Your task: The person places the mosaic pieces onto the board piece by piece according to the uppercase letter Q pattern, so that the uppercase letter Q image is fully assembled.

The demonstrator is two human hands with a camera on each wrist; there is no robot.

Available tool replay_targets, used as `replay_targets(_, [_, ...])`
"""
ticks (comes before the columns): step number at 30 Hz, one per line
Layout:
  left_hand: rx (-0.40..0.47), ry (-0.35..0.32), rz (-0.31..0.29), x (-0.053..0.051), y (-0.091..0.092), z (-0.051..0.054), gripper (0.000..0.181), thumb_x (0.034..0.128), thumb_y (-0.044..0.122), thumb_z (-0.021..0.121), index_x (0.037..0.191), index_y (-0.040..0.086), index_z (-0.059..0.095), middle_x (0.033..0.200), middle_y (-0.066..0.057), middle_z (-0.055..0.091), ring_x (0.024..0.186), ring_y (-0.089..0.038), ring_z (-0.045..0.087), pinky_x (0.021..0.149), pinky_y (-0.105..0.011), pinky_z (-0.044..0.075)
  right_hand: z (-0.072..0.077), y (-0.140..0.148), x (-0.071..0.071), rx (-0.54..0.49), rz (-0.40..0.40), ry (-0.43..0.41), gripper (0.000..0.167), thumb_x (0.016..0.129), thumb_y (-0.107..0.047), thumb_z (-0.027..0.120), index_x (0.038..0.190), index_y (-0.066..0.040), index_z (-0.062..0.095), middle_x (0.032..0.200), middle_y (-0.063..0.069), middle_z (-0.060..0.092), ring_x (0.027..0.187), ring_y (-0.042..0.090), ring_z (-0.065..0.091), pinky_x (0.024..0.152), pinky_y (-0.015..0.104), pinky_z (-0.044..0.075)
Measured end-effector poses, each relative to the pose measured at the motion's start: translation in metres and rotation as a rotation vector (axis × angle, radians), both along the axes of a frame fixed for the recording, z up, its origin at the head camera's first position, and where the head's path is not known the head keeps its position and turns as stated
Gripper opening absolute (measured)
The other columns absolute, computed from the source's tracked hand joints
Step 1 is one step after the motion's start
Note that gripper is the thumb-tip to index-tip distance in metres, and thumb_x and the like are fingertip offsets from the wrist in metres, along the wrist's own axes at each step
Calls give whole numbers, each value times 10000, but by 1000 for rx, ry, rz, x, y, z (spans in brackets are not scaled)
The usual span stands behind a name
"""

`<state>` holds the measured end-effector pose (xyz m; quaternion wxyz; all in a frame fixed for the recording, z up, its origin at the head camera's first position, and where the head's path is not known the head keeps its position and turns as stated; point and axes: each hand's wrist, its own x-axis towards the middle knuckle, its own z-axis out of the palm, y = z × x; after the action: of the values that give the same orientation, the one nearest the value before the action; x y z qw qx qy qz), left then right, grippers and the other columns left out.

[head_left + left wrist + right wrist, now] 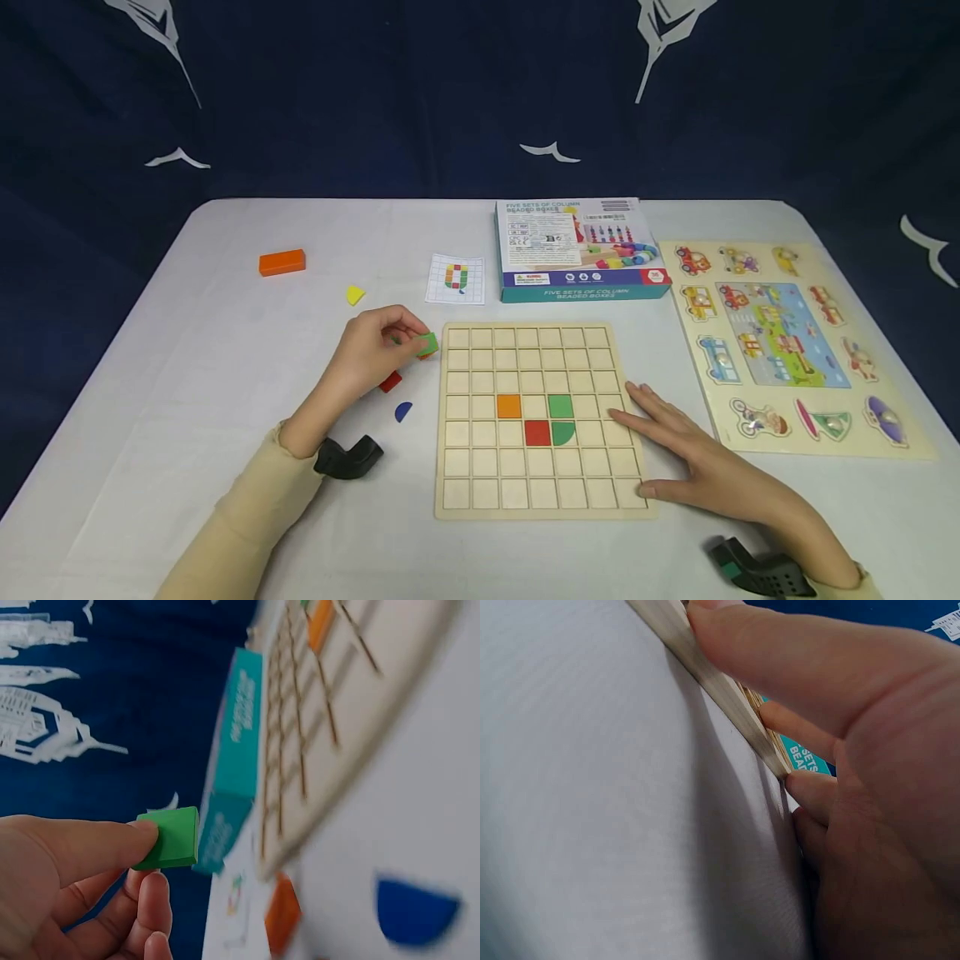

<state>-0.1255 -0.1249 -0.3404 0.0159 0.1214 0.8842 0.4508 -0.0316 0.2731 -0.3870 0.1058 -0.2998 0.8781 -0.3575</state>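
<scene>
My left hand (375, 346) pinches a green square tile (427, 344) between thumb and fingers, just left of the wooden grid board (480, 481). The left wrist view shows the green tile (171, 837) at the thumb tip. On the board lie an orange square (508, 407), a green square (560, 406), a red square (537, 432) and a green quarter-round (562, 432). My right hand (697, 467) rests with spread fingers on the board's right edge; in the right wrist view its fingers touch the board's side (727, 697).
Near my left hand are a red piece (390, 382), a blue half-round (403, 412) and a yellow piece (355, 295). Farther back stand an orange block (282, 262), a pattern card (455, 279) and a box (585, 293). A picture puzzle (817, 442) lies at the right.
</scene>
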Motion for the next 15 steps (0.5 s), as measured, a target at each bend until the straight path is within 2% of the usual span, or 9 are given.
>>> replay_targets(8, [211, -131, -180, -11, 48, 17, 49, 822, 32, 685, 871, 32, 690, 779, -51, 619, 707, -192, 540, 645, -264, 454, 0, -1, 0, 6, 2, 1, 797, 765, -343, 755, 1444, -177, 372, 1538, 101, 124, 1397, 180, 44, 1002, 83, 75])
replay_targets(11, [235, -171, -256, -14, 66, 18, 52, 827, 37, 687, 876, 30, 698, 789, -45, 632, 711, -193, 559, 655, -264, 468, 1, -1, 0, 14, -1, 4, 796, 764, -352, 753, 1443, -181, 374, 1538, 97, 124, 1397, 189, 48, 1003, 85, 74])
replay_targets(15, [215, -205, -339, -20, 89, 15, 69, 839, 65, 690, 900, 40, 709, 800, -20, 650, 716, -190, 585, 666, -258, 478, 1, 0, 1, 22, -15, -13, 798, 761, -364, 751, 1444, -196, 373, 1542, 81, 118, 1398, 182, 41, 998, 80, 69])
